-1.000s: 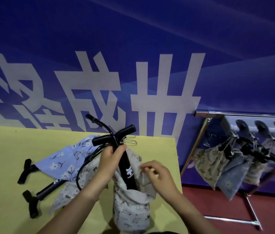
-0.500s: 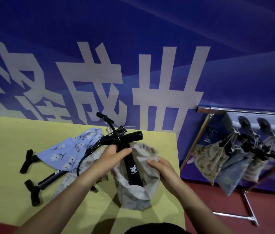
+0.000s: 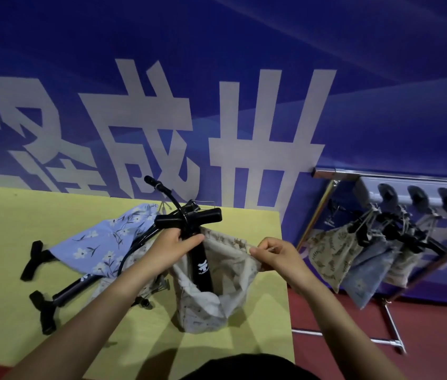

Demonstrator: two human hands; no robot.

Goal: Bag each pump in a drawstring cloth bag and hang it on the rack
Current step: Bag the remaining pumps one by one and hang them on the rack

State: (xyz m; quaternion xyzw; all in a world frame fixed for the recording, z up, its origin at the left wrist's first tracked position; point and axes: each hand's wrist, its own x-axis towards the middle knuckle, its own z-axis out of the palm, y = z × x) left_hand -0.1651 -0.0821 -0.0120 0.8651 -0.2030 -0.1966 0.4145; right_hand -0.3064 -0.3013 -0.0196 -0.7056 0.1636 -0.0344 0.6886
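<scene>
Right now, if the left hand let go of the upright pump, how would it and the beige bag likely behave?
The pump would probably tip: it stands tall and narrow, its T-handle top-heavy. The beige bag looks floppy, sagging in folds, so it likely gives little support. The right hand only pinches its rim.

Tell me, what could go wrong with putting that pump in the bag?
The pump stands tall in the beige bag, held only near its top by the left hand, so it might tip. Its wide T-handle sticks out above the bag mouth that the right hand pinches; pulling the bag shut could snag there.
</scene>
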